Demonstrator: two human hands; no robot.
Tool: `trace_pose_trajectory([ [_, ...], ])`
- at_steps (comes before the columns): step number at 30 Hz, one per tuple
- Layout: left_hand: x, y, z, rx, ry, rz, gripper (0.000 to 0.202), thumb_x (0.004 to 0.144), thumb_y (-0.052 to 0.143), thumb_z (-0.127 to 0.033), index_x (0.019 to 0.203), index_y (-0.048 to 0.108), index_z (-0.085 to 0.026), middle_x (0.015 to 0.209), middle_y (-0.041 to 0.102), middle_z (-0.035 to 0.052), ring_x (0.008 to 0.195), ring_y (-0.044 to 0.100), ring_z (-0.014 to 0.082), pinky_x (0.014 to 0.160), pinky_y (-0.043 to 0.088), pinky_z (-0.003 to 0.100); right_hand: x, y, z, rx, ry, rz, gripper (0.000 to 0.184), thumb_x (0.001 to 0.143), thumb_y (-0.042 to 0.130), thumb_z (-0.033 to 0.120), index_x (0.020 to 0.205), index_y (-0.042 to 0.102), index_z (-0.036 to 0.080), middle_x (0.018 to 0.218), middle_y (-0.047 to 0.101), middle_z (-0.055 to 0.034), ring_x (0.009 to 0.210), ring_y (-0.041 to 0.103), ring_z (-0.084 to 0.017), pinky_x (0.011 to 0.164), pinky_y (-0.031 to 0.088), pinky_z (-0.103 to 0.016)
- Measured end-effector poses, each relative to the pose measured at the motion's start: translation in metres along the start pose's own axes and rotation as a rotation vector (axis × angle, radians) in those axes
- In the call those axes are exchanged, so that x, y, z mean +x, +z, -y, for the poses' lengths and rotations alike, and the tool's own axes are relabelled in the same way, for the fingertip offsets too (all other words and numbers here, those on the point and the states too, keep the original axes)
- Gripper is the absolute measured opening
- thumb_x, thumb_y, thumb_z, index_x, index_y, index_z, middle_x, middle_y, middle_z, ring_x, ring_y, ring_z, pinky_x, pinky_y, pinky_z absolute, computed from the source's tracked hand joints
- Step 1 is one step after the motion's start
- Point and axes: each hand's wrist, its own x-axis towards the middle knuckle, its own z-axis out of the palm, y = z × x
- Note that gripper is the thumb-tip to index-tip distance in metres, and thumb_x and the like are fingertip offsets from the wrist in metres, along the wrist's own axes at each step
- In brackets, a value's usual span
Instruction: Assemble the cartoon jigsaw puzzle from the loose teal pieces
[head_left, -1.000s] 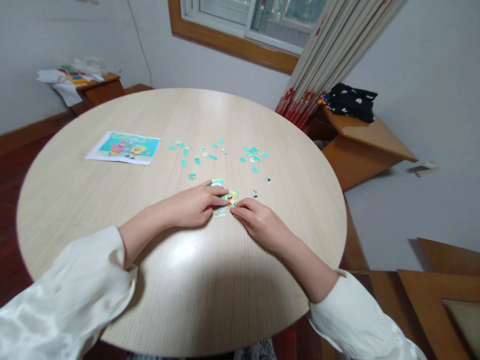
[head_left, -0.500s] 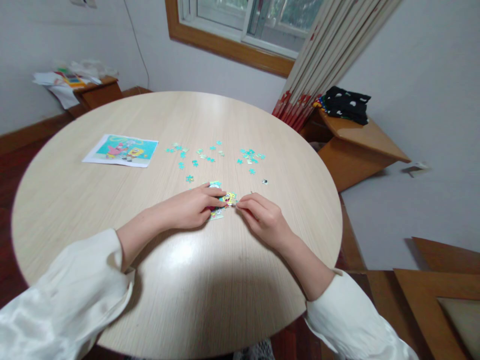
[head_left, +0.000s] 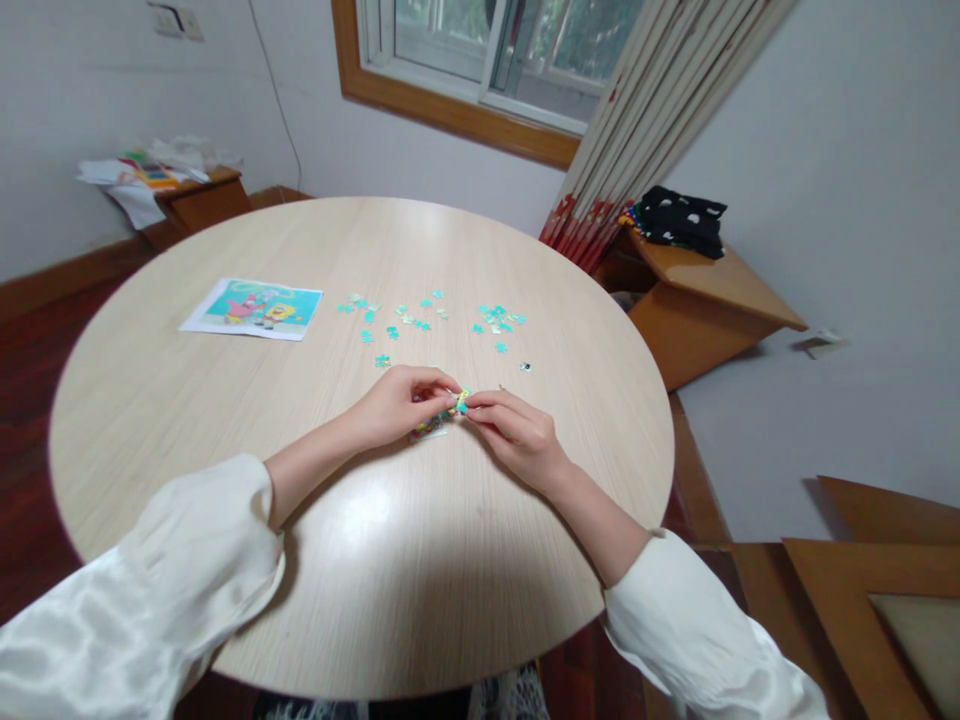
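Note:
Between the fingertips of both hands is a small yellow and teal jigsaw piece (head_left: 463, 401), partly covered by the fingers. My left hand (head_left: 409, 403) pinches it from the left, thumb and fingers closed. From the right, my right hand (head_left: 517, 430) grips its other edge with closed fingertips. Under and beside my left hand lies a joined part of the jigsaw puzzle (head_left: 429, 430), mostly hidden. A lone teal and yellow piece (head_left: 382, 361) rests beyond my left hand, and a black and white piece (head_left: 526, 367) beyond my right.
Several loose teal puzzle pieces (head_left: 495, 318) are scattered across the round table (head_left: 360, 590). A printed cartoon picture (head_left: 255, 309) lies at the left. Behind the table are a curtain (head_left: 622, 120) and a wooden cabinet (head_left: 705, 310) with a black cloth (head_left: 684, 218) on it.
My left hand has lifted from lying flat on the joined puzzle and now pinches a piece. Both hands' fingertips have come together at that piece. The view has shifted slightly.

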Motion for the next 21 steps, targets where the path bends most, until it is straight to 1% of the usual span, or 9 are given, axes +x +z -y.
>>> trace_pose_trajectory([
  [2,0.000,0.002,0.000,-0.088,-0.026,0.025,0.018,0.078,0.063,-0.027,0.088,0.067,-0.013,0.076,0.070,0.0049,0.068,0.064,0.0134,0.065,0.049,0.026,0.000,0.001,0.000,0.011,0.044,-0.017,0.014,0.089,0.054,0.017,0.089,0.067,0.022,0.094,0.071,-0.0074,0.087,0.067,-0.016,0.078,0.057,-0.032],
  [4,0.000,0.004,0.000,-0.144,-0.039,0.028,0.018,0.076,0.066,-0.028,0.086,0.066,-0.013,0.074,0.070,0.0045,0.068,0.064,0.0131,0.064,0.049,0.025,0.001,0.001,0.000,0.012,0.103,-0.063,0.011,0.088,0.056,0.019,0.090,0.067,0.022,0.093,0.070,-0.0072,0.087,0.067,-0.016,0.078,0.057,-0.033],
  [7,0.000,0.005,-0.001,-0.188,-0.064,0.026,0.020,0.073,0.069,-0.029,0.084,0.063,-0.013,0.069,0.069,0.0031,0.063,0.063,0.0124,0.060,0.048,0.024,0.003,0.001,0.001,-0.001,0.176,-0.125,0.009,0.087,0.058,0.022,0.090,0.067,0.022,0.089,0.070,-0.0063,0.082,0.065,-0.016,0.073,0.056,-0.032],
  [9,-0.001,0.005,-0.004,-0.193,-0.091,0.026,0.021,0.071,0.069,-0.027,0.085,0.061,-0.014,0.065,0.067,0.0011,0.059,0.061,0.0115,0.057,0.046,0.023,0.005,0.001,0.002,-0.010,0.205,-0.131,0.008,0.087,0.058,0.023,0.088,0.066,0.021,0.084,0.069,-0.0053,0.075,0.064,-0.015,0.067,0.055,-0.031],
  [11,-0.002,0.006,-0.008,-0.192,-0.117,0.038,0.022,0.071,0.069,-0.024,0.089,0.059,-0.015,0.061,0.066,-0.0013,0.057,0.060,0.0111,0.056,0.045,0.022,0.006,0.002,0.002,-0.009,0.225,-0.120,0.008,0.087,0.058,0.024,0.085,0.065,0.021,0.081,0.068,-0.0046,0.071,0.063,-0.014,0.065,0.054,-0.030],
  [15,-0.004,0.008,-0.011,-0.215,-0.140,0.080,0.027,0.073,0.067,-0.021,0.098,0.056,-0.016,0.058,0.065,-0.0033,0.061,0.064,0.0128,0.062,0.048,0.025,0.006,0.003,0.003,0.025,0.251,-0.096,0.008,0.087,0.058,0.022,0.082,0.064,0.021,0.078,0.068,-0.0034,0.070,0.061,-0.014,0.065,0.052,-0.029],
  [18,-0.004,0.009,-0.010,-0.248,-0.138,0.091,0.029,0.077,0.064,-0.021,0.103,0.054,-0.016,0.065,0.068,-0.0006,0.064,0.066,0.0134,0.067,0.050,0.027,0.006,0.003,0.002,0.064,0.251,-0.096,0.008,0.087,0.058,0.020,0.084,0.065,0.020,0.078,0.068,-0.0033,0.070,0.061,-0.013,0.065,0.051,-0.028],
  [21,-0.005,0.008,-0.008,-0.259,-0.128,0.097,0.034,0.078,0.062,-0.020,0.111,0.052,-0.015,0.071,0.070,0.0017,0.065,0.066,0.0134,0.069,0.050,0.028,0.006,0.003,0.001,0.120,0.269,-0.086,0.011,0.086,0.058,0.020,0.093,0.067,0.020,0.083,0.069,-0.0044,0.072,0.062,-0.013,0.068,0.052,-0.029],
])
